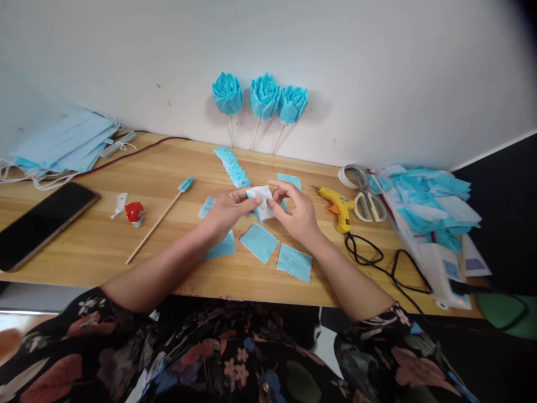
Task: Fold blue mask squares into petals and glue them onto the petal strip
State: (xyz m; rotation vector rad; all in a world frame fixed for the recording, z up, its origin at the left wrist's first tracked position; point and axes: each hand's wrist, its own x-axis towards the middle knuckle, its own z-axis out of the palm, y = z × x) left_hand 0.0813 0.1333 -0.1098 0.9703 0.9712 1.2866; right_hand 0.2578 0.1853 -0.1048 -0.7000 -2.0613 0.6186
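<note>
Between both hands is a small piece of mask fabric (260, 202), its white side facing up with a blue edge showing. My left hand (229, 211) pinches its left side, and my right hand (293, 208) pinches its right side. Below the hands lie blue fabric pieces (259, 242), with another blue piece (294, 262) to the right. Beyond the left hand is a row of folded blue petals (232, 167). A wooden stick with a blue wrapped tip (161, 223) rests to the left.
Three blue fabric roses (265, 96) lean on the wall. A yellow glue gun (339, 207) and scissors (367, 198) lie right, near a heap of blue scraps (428, 196). Leftward are a phone (44, 221), face masks (69, 140) and a red wrapped item (135, 212).
</note>
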